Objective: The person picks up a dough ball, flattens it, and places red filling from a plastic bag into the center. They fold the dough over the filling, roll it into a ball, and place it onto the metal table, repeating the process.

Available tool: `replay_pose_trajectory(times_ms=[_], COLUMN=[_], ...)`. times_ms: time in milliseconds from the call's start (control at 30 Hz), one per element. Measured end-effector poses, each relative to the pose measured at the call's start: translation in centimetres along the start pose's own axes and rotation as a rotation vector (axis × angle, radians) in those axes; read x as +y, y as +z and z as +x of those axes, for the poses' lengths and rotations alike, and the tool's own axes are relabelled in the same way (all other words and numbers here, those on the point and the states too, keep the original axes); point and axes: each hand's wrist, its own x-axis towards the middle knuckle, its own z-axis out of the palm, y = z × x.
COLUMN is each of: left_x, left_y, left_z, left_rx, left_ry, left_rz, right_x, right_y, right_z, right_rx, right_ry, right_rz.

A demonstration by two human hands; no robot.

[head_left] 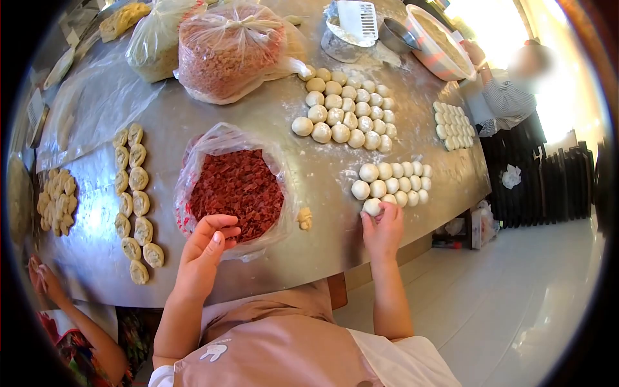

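My right hand (385, 231) has its thumb and fingers around a white dough ball (372, 206) at the near corner of a small block of dough balls (392, 184). By the near left edge of a plastic-lined container (285, 169) is my left hand (205, 248), fingers loosely bent and apart, with nothing visible in it. Dark red, flaky filling (237, 187) fills that container. A small lump of pale dough (304, 219) lies on the metal table between my hands.
Rows of flattened dough pieces (138, 193) and a dough pile (57, 201) lie left. Behind are a large bag of pinkish filling (229, 51), more dough balls (348, 106) and a flour tub (348, 45). One person (512, 97) stands far right; another's arm (84, 329) shows lower left.
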Motion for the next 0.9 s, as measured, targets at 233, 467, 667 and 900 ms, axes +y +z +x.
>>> replay_pose_trajectory(times_ms=[233,467,667,900], left_x=[-0.2,0.2,0.1,0.6], left_y=[-0.3,-0.1,-1.2,-1.8], left_z=[-0.1,-0.8,-1.6,-2.4], left_rx=[0.067,0.089,0.15,0.174], left_ry=[-0.013,-0.009,-0.001,0.041], left_rz=[-0.058,-0.1,-0.111,-0.098], right_x=[1.2,1.4,0.8,1.2], right_y=[0.0,1.3,0.4,0.4], right_z=[-0.2,-1.0,-0.9,-0.7], right_rx=[0.104,0.114,0.067,0.039], right_ry=[-0.08,-0.086,-0.082,-0.091], right_rz=[-0.032,0.053,-0.003,-0.036])
